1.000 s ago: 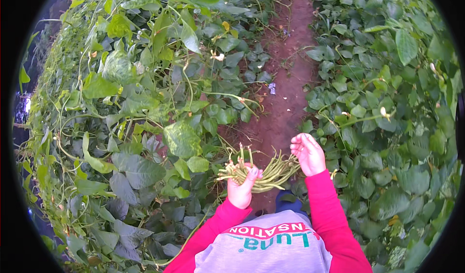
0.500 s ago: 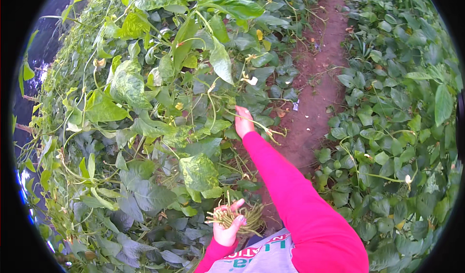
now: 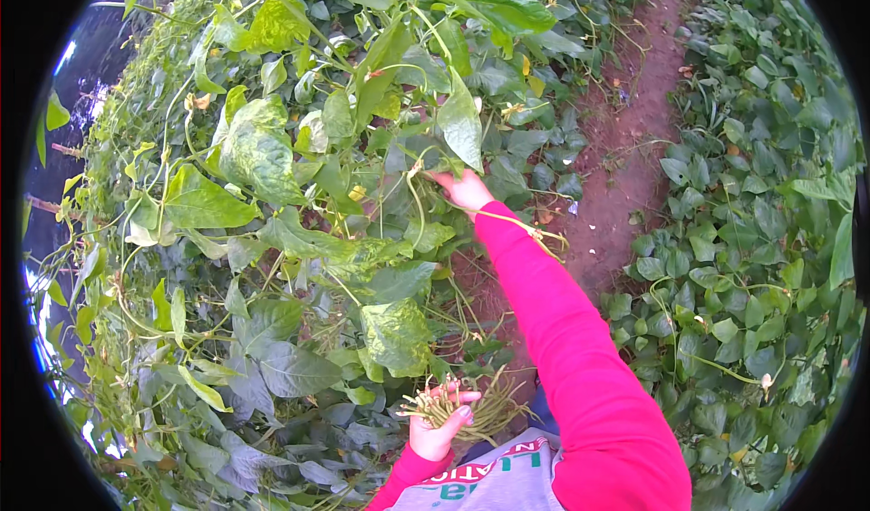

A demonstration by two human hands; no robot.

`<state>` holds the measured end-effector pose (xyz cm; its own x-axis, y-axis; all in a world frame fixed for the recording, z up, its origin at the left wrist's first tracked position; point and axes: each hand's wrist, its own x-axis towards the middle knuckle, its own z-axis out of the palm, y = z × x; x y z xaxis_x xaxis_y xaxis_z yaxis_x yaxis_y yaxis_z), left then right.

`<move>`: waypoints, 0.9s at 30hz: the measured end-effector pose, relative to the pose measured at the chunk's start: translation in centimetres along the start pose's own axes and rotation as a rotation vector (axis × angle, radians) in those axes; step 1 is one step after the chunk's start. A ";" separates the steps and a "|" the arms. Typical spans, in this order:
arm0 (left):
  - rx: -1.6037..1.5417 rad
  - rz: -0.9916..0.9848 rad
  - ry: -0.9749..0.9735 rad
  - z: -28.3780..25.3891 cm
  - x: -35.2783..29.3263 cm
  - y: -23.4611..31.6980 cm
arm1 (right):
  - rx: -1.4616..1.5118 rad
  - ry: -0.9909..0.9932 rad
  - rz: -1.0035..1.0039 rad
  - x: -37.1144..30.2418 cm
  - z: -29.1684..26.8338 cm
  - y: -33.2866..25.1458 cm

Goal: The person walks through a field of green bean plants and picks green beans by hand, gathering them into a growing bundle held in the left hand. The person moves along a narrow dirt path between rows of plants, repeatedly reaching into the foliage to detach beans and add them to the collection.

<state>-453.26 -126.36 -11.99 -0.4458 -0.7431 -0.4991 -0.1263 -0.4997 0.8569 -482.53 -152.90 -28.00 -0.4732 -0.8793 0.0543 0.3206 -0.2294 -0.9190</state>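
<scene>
My left hand [image 3: 438, 429] is low in the middle, in front of my body, closed around a bundle of slender green bean pods [image 3: 489, 409]. The pods stick out on both sides of its fingers and thumb. Farther up, my right hand [image 3: 464, 191] reaches leftward into the bean vines. Its fingertips are lost among leaves and stems, so what they touch cannot be made out. A long pale green leaf [image 3: 460, 123] hangs just above that hand. A thin stem [image 3: 528, 228] crosses over the right wrist and pink sleeve.
Dense bean plants [image 3: 272, 330] fill the left side, with tall vines and mottled leaves [image 3: 396, 334] close to me. A reddish dirt path [image 3: 625, 176] runs away at centre right. Another row of low leafy plants [image 3: 743, 284] borders it on the right.
My right hand has moved up and left, deeper into the foliage. My left hand still grips the bean pods. The whole view has shifted slightly, with the plants now farther right.
</scene>
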 end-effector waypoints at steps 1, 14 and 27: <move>0.007 0.003 0.006 -0.1 -0.1 0.0 | 0.059 -0.029 0.067 -0.1 0.0 -1.5; -0.011 -0.017 -0.013 1.3 -0.1 0.3 | 0.959 -0.184 0.643 -0.4 -4.0 -4.6; 0.011 0.012 -0.080 0.1 -1.2 0.8 | 0.130 0.232 0.098 2.3 -2.1 3.3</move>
<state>-452.94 -125.82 -10.67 -0.5168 -0.7108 -0.4772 -0.1303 -0.4855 0.8644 -484.34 -154.83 -31.75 -0.6054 -0.7840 -0.1372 0.4694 -0.2125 -0.8570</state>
